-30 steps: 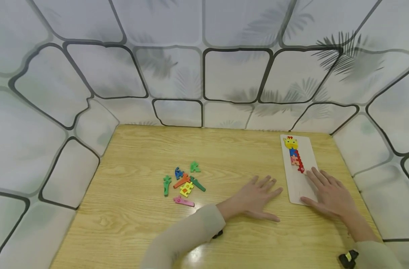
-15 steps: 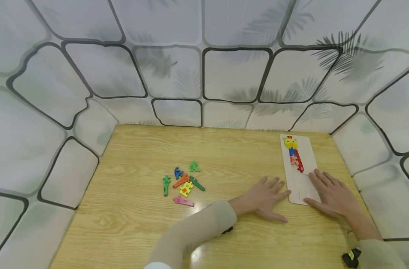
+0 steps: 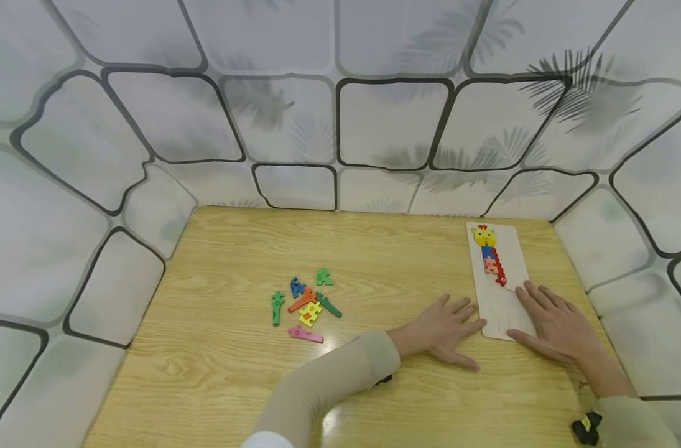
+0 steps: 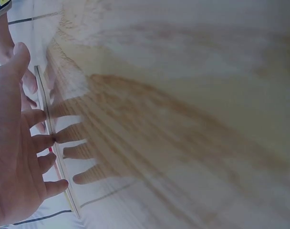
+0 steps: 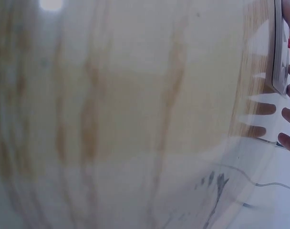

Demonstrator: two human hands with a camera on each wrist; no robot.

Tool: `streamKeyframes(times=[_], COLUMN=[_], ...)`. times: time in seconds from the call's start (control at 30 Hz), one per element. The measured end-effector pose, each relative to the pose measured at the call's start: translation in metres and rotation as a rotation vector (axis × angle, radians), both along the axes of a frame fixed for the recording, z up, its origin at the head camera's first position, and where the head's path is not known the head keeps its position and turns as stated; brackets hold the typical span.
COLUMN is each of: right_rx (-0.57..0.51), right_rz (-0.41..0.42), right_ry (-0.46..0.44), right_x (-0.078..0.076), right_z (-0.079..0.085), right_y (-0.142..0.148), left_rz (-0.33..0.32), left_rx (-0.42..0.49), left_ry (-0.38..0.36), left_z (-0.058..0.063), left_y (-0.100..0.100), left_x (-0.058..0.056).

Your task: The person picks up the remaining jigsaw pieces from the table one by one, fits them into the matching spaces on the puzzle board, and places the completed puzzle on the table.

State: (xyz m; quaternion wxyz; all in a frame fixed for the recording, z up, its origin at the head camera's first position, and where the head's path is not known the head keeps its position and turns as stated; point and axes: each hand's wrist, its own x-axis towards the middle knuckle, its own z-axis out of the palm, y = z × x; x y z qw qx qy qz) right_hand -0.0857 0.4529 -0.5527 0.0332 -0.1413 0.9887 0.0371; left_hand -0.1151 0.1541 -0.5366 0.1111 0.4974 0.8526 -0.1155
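A white puzzle board (image 3: 499, 308) lies on the table's right side. On its upper part sit a yellow giraffe-head piece (image 3: 484, 236), a blue piece (image 3: 488, 251), a pink piece (image 3: 490, 265) and a scalloped red piece (image 3: 500, 271). My left hand (image 3: 443, 331) is spread palm down, one fingertip at the board's left edge. The right hand (image 3: 558, 325) lies with straight fingers over the board's right edge. Seen from the side in the left wrist view, the left hand (image 4: 16, 148) has its fingers extended by the board's edge (image 4: 52, 129). The right wrist view catches only fingertips.
Loose puzzle pieces lie left of centre: green (image 3: 277, 308), blue (image 3: 297, 287), orange (image 3: 302, 300), yellow (image 3: 310, 314), dark green (image 3: 329, 305), light green (image 3: 324, 277) and pink (image 3: 305, 335). A stone-patterned wall covering (image 3: 393, 124) rises behind the wooden table (image 3: 206, 373).
My left hand has slid right until a finger meets the board's edge. The right hand has shifted slightly right, staying at the board. The pieces have kept their places.
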Motion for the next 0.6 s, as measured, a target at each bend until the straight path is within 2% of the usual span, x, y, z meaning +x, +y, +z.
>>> streamKeyframes(times=[0.3, 0.6], right_rx=[0.006, 0.007], right_rz=[-0.002, -0.027], right_ry=[0.027, 0.005], right_x=[-0.0008, 0.0016], right_z=[-0.0042, -0.0026], right_y=[-0.0009, -0.0071], left_rz=[-0.003, -0.012], left_rx=[-0.012, -0.036], left_ry=[-0.007, 0.013], left_z=[0.0007, 0.0036], left_y=[0.0004, -0.0021], left_x=[0.0000, 0.0012])
